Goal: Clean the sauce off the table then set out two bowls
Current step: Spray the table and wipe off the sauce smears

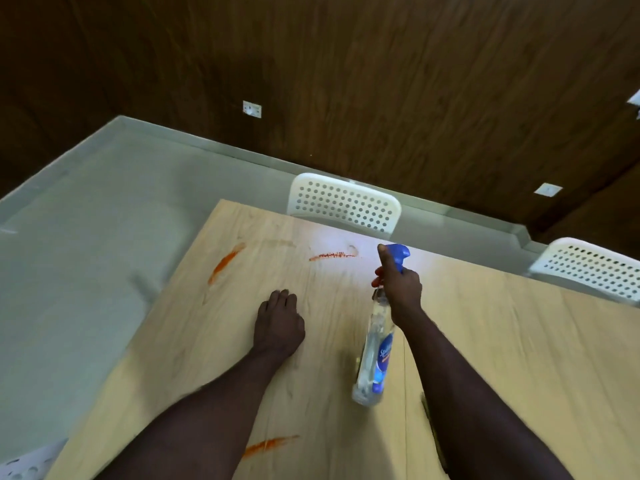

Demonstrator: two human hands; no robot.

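Orange-red sauce streak lies nearest on the pale wood-grain desk, short of the clear plastic spray bottle. Left of the bottle, the left hand rests empty and loosely bent, likely bracing. The right hand grips the bottle's neck, aiming its blue nozzle at the far streaks beyond; no bowls show.

A pale, wood-grain rectangular table is seen from above, slanting across the view. Three marks of sauce are smeared on its top. A broad orange-red sauce streak is set near the far left edge. A thin, scratchy red sauce line is found at the far middle. A short orange sauce smear is placed at the near side. Between them, a left hand is rested palm down on the bare wood.
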